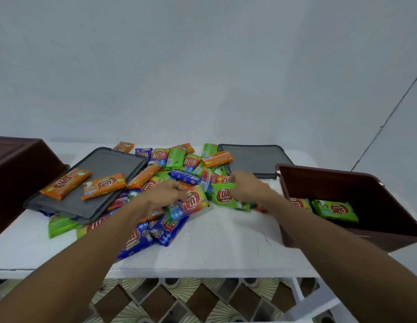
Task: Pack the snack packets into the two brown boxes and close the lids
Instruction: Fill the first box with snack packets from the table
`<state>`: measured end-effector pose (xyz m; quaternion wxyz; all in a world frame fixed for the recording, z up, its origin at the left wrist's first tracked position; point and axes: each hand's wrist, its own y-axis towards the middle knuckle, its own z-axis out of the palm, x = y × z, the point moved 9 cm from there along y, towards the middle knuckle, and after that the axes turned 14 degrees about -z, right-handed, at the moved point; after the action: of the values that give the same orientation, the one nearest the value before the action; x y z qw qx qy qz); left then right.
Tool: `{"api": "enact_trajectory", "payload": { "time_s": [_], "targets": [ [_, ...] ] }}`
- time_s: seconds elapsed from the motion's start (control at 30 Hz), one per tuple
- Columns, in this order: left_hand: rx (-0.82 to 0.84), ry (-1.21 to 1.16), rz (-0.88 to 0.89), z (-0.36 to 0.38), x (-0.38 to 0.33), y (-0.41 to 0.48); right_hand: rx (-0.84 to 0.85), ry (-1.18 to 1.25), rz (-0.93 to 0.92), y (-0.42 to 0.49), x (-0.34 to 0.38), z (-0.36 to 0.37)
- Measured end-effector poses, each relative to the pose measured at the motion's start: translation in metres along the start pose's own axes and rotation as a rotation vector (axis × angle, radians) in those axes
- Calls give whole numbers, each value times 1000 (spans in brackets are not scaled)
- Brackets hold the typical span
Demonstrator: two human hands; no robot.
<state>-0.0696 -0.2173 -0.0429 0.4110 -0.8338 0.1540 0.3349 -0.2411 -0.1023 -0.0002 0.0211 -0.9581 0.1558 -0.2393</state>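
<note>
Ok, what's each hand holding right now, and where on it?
The left hand grips a rainbow packet at its left end. The right hand grips a green packet along its upper right edge. Both packets are near the pile.

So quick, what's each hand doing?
Left hand: closed on a rainbow packet.
Right hand: closed on a green packet.

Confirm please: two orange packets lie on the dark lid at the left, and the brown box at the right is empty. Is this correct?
Not quite. The head view shows the brown box at the right is not empty: green packets lie inside. Two orange packets do lie on the left dark lid.
</note>
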Motion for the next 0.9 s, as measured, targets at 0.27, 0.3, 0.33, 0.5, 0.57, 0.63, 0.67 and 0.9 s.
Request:
{"api": "enact_trajectory", "payload": {
  "time_s": [0.27, 0.3, 0.33, 0.5, 0.57, 0.63, 0.67, 0.9],
  "targets": [
    [-27, 119, 168, 15, -70, -5, 3, 174, -4, -23, -37, -88],
    [-14, 117, 189, 21, -81, -7, -27, 193, 8, -27, -49, -100],
    [-15, 125, 219, 27, -92, -9, -42, 212, 11, -32, -61, -109],
    [-35, 139, 437, 74, -167, -28, -25, 304, 12, -66, -125, -139],
    [-13, 173, 500, 99, -196, -32, -2, 199, 18, -74, -151, -142],
    [-26, 270, 528, 126, -219, -30, 44, -37, 27, -83, -178, -145],
    [-50, 335, 539, 139, -229, -28, 68, -139, 32, -86, -191, -144],
    [-26, 562, 616, 229, -276, -14, 201, -440, 15, -118, -255, -123]
  ]
}}
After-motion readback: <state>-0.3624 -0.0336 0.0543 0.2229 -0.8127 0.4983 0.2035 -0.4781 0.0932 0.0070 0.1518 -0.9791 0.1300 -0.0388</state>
